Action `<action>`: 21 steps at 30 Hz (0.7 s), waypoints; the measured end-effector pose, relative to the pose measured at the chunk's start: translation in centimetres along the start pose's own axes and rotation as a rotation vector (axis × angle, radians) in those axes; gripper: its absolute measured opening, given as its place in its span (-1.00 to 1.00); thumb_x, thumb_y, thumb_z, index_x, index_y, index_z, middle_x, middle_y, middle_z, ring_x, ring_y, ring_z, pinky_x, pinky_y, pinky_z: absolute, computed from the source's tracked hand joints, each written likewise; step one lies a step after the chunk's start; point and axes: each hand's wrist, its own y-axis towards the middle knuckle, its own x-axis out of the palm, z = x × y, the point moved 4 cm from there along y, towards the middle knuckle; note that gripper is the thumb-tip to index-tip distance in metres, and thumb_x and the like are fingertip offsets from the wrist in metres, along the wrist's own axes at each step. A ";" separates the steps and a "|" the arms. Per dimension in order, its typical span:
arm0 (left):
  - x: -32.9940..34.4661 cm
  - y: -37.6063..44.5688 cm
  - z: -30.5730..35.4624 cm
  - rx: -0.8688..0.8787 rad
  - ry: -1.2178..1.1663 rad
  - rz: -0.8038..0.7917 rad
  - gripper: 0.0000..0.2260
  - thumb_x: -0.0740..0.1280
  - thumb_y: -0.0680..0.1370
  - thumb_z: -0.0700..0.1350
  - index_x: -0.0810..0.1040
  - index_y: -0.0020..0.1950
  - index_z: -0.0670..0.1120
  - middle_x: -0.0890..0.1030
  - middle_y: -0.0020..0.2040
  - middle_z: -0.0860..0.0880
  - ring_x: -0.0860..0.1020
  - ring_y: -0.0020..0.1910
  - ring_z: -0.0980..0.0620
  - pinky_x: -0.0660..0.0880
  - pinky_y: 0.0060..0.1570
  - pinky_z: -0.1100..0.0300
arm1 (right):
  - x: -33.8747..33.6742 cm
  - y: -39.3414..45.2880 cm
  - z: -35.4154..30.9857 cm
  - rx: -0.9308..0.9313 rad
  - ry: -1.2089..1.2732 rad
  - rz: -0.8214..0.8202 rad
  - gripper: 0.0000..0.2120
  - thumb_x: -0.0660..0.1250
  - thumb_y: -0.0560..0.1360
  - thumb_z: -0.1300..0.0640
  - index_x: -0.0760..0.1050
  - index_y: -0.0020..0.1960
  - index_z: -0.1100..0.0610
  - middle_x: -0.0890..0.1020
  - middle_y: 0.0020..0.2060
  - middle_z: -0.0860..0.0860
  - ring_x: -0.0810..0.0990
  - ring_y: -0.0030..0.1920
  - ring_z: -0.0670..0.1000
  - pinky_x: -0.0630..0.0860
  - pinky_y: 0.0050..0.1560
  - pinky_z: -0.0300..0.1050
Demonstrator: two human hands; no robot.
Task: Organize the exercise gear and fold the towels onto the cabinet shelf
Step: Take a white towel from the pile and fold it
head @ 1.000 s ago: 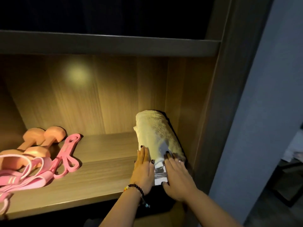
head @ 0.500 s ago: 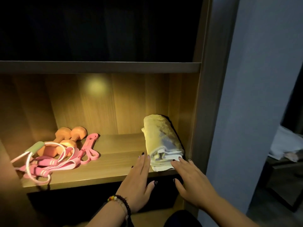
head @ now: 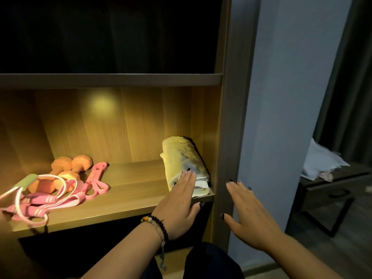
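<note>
Fingers (head: 188, 175) of my left hand (head: 179, 206) are lying flat on the folded cream terry towel (head: 182, 158) at the wooden shelf's (head: 120, 206) right front corner, long axis running front-to-back; right hand (head: 247, 214) is hovering open, beside.

Left hand (head: 179, 202) flat on folded towel (head: 182, 158); right hand (head: 248, 214) open

A grey-blue wall (head: 281, 97) stands beside a dim room with a dark side table (head: 330, 190) on wood flooring (head: 332, 256).

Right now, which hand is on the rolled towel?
The left hand, the one with the beaded bracelet: its straight fingers lie over the near end of the rolled pale yellow towel. The right hand is spread open in front of the cabinet's side panel, off the towel.
</note>
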 end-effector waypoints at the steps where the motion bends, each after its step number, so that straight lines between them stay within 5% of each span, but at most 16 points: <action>1: 0.6 0.9 0.4 0.010 0.002 -0.002 -0.33 0.09 0.64 0.08 -0.29 0.56 -0.05 -0.26 0.57 0.08 -0.34 0.47 0.22 -0.23 0.44 0.30 | 0.0 -0.1 1.0 0.031 0.007 -0.001 -0.23 0.16 0.58 -0.15 -0.24 0.56 0.02 -0.13 0.56 -0.07 -0.24 0.53 -0.10 -0.25 0.46 -0.19; 7: 6.1 6.5 4.2 0.121 0.064 -0.047 -0.33 0.08 0.63 0.08 -0.25 0.57 -0.08 -0.25 0.58 -0.02 -0.32 0.52 0.06 -0.28 0.44 0.17 | 0.3 -0.5 8.7 0.236 0.003 -0.049 -0.23 0.15 0.60 -0.14 -0.27 0.56 0.07 -0.19 0.55 -0.05 -0.22 0.54 -0.07 -0.19 0.52 -0.14; 11: 9.7 10.4 6.2 0.232 0.063 -0.121 -0.35 0.06 0.64 0.06 -0.25 0.56 -0.12 -0.27 0.57 -0.07 -0.42 0.48 0.01 -0.43 0.36 0.08 | 0.7 -0.9 12.6 0.182 0.100 -0.042 -0.37 0.17 0.61 -0.05 -0.15 0.50 -0.10 -0.14 0.49 -0.24 -0.17 0.52 -0.21 -0.24 0.47 -0.33; 15: 12.9 14.2 7.0 0.330 0.100 -0.124 -0.33 0.17 0.62 -0.01 -0.14 0.56 -0.19 -0.19 0.56 -0.13 -0.29 0.51 -0.11 -0.24 0.42 -0.10 | 1.7 0.3 16.0 0.220 0.139 -0.038 -0.42 0.23 0.59 0.08 0.01 0.51 -0.04 0.03 0.50 -0.19 -0.10 0.51 -0.24 -0.16 0.49 -0.31; 21: 16.7 20.3 10.8 0.453 -0.080 -0.285 -0.31 0.10 0.64 -0.01 -0.34 0.53 -0.12 -0.43 0.49 0.00 -0.46 0.47 0.04 -0.41 0.40 0.06 | 2.6 0.8 23.8 0.451 0.145 0.008 -0.37 0.29 0.55 0.18 0.08 0.52 0.02 0.08 0.51 -0.10 -0.05 0.52 -0.15 -0.23 0.41 -0.44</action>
